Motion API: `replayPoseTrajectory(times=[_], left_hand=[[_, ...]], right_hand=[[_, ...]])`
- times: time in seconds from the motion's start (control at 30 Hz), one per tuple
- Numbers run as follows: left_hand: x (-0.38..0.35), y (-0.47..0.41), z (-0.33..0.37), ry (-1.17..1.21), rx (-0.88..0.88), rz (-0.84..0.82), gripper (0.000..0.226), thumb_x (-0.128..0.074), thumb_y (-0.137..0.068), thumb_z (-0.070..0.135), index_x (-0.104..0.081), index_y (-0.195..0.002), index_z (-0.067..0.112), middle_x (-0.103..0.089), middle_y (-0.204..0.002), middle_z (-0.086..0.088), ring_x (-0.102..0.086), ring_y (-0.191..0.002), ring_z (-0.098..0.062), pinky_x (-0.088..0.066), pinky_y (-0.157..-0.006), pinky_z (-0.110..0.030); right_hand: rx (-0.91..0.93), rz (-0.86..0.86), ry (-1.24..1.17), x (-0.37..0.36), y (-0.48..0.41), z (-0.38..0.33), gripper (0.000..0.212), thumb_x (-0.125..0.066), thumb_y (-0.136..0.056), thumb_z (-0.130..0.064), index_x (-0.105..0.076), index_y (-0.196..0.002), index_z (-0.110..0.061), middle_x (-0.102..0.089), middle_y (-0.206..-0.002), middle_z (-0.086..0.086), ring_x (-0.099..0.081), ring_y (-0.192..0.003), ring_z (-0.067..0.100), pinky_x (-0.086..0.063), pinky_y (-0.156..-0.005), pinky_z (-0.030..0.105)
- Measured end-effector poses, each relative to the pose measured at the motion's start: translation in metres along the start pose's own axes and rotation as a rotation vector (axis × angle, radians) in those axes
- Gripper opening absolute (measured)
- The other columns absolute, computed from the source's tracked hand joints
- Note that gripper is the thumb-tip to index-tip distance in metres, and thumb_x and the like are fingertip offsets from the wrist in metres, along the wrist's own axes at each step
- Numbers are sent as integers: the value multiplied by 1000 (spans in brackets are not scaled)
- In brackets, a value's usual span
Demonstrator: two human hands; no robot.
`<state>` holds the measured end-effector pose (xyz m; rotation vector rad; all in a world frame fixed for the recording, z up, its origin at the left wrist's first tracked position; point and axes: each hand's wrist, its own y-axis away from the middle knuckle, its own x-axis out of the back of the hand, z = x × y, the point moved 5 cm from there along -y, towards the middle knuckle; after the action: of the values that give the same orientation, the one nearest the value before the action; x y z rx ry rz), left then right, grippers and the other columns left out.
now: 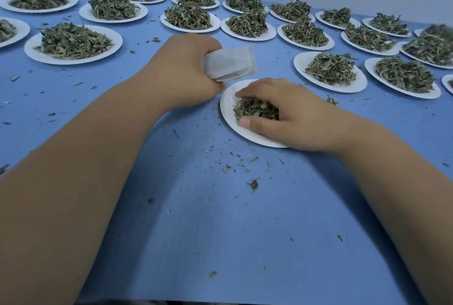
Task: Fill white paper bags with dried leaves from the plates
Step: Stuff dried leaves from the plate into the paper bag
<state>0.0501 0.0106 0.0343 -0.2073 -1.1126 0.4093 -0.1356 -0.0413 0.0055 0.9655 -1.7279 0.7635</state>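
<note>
My left hand (182, 69) grips a small white paper bag (232, 62), which sticks out to the right of the fist just above the table. Right below it lies a white paper plate (226, 113) on the blue table. My right hand (289, 113) rests in that plate, fingers and thumb curled round a clump of dried green leaves (256, 109). The bag hangs just beyond the plate's far rim, a short way from the leaves.
Many more white plates heaped with dried leaves (73, 42) stand in rows across the far half of the blue table (208, 231), some close to the right (331, 70). Leaf crumbs are scattered over the near tabletop. A pale wall runs behind.
</note>
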Motion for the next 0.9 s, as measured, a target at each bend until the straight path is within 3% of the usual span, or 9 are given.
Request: replayPoseTrajectory(times=[0.07,0.13,0.27,0.4,0.53,0.67,0.8,0.9], left_hand=[[0,0,0,-25,-16,-3,17,-74,-78,24,-67,-94,21,-65,-91,3,-57,-86,-20,-40,-63,-21],[0,0,-3,-66,-13,-5,19,-74,-78,24,-66,-96,24,-64,-92,5,-54,-86,-19,-37,-59,-24],[1,-2,-8,-121,-19,1,18,-71,-78,23,-64,-94,25,-64,-90,4,-55,-86,-22,-40,-66,-30],[1,-2,-7,-131,-50,-1,19,-71,-78,22,-64,-95,25,-63,-91,4,-54,-86,-23,-42,-68,-32],[0,-3,-8,-140,-50,-17,19,-73,-78,24,-63,-95,26,-60,-89,8,-50,-84,-20,-35,-58,-26],[-1,-2,-7,-125,-57,-29,21,-74,-78,25,-63,-96,29,-57,-86,11,-48,-85,-17,-32,-58,-19],[-2,-1,-5,-117,-70,-39,18,-73,-79,27,-62,-93,30,-56,-83,13,-51,-84,-17,-34,-58,-20],[-5,0,-2,-115,-85,-51,14,-70,-79,26,-62,-90,29,-57,-81,12,-52,-83,-19,-39,-60,-27]], right_hand=[[-16,73,-31,5,0,1,50,-66,-93,-50,-54,-139,-36,-52,-125,-22,-44,-113,-6,-31,-97,3],[-17,121,-87,11,3,3,54,-72,-89,-49,-54,-139,-39,-57,-123,-24,-48,-111,-8,-32,-91,-1],[-60,119,79,23,11,10,81,-64,-75,-80,-47,-144,-41,-55,-132,-18,-43,-124,4,-33,-97,24],[-132,15,183,17,13,14,88,-46,-72,-91,-39,-148,-46,-51,-124,-14,-46,-116,10,-37,-90,32],[-123,88,128,13,7,14,72,-51,-78,-82,-52,-139,-44,-51,-112,-12,-52,-100,13,-44,-84,35],[-100,142,46,12,4,15,46,-59,-84,-67,-68,-120,-39,-60,-102,-8,-56,-95,15,-45,-83,33],[-107,256,-93,22,7,19,16,-71,-87,-54,-70,-99,-44,-66,-96,-12,-59,-90,6,-45,-78,16],[-122,395,-193,34,11,21,12,-74,-88,-48,-73,-96,-39,-68,-86,-19,-61,-77,1,-44,-65,12]])
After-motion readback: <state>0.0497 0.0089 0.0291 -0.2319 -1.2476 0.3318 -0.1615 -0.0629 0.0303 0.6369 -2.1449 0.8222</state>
